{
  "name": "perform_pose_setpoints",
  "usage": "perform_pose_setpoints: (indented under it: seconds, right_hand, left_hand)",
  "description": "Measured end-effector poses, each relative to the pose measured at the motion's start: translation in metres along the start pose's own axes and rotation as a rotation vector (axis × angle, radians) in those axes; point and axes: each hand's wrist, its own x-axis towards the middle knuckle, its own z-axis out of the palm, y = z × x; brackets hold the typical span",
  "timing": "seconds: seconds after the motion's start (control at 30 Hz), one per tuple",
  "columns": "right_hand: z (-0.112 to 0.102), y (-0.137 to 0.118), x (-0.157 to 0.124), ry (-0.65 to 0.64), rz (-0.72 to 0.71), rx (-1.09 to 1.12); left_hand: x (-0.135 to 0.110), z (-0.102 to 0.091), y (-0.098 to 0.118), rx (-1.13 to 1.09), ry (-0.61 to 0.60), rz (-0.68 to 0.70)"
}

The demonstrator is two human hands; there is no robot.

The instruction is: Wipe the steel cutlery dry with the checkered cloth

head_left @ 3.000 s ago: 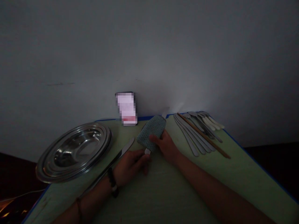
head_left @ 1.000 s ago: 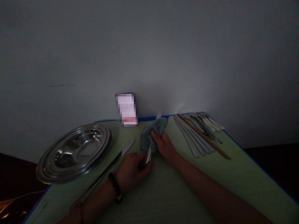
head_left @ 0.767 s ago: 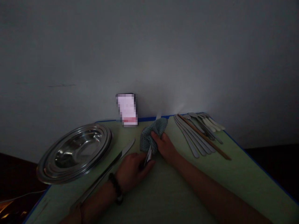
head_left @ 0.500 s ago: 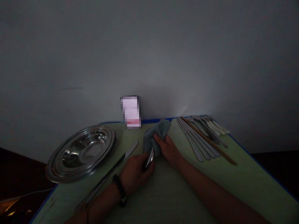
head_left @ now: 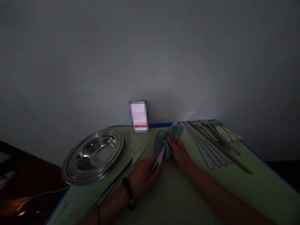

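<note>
My left hand (head_left: pixel 146 178), with a dark bead bracelet on the wrist, is closed on a shiny metal table knife (head_left: pixel 160 157). My right hand (head_left: pixel 182 154) grips a grey-blue cloth (head_left: pixel 164 140) folded around the far part of this knife. A pale tip (head_left: pixel 175 123) pokes out beyond the cloth. Much of the held knife is hidden by cloth and fingers. Beneath my left forearm another table knife (head_left: pixel 126 167) lies on the green table (head_left: pixel 178 200), partly covered by the arm.
Nested steel plates or bowls (head_left: pixel 93 157) sit at the left edge. Right of my hands lie several metal table knives (head_left: pixel 206 150), wooden chopsticks (head_left: pixel 225 150), spoons (head_left: pixel 203 123) and white-handled cutlery (head_left: pixel 226 132). A lit phone (head_left: pixel 138 115) leans against the wall (head_left: pixel 150 56).
The whole view has shifted, so things appear farther right and slightly lower. A little more of the held knife shows between my left hand and the cloth. Both grips are unchanged.
</note>
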Motion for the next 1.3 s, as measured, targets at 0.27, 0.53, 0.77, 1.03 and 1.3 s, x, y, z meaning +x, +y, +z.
perform_pose_setpoints:
  seconds: [0.27, 0.53, 0.77, 1.03, 1.3]
  right_hand:
    - [-0.017, 0.010, 0.025, 0.116, -0.178, -0.008]
    - [-0.023, 0.000, 0.017, 0.113, -0.250, -0.174]
    - [-0.011, -0.018, 0.009, 0.074, -0.027, 0.080]
    - [-0.010, -0.004, 0.029, 0.018, 0.033, 0.659]
    - [-0.011, -0.013, 0.031, 0.009, 0.144, 0.878]
  left_hand:
    - [-0.002, 0.003, -0.004, -0.108, 0.048, 0.026]
    - [-0.001, 0.000, -0.002, -0.202, 0.070, 0.078]
    - [-0.001, 0.005, -0.006, -0.151, 0.115, 0.102]
    - [-0.002, 0.005, -0.012, 0.030, 0.108, 0.159]
    - [-0.003, 0.007, -0.012, 0.087, 0.117, 0.211]
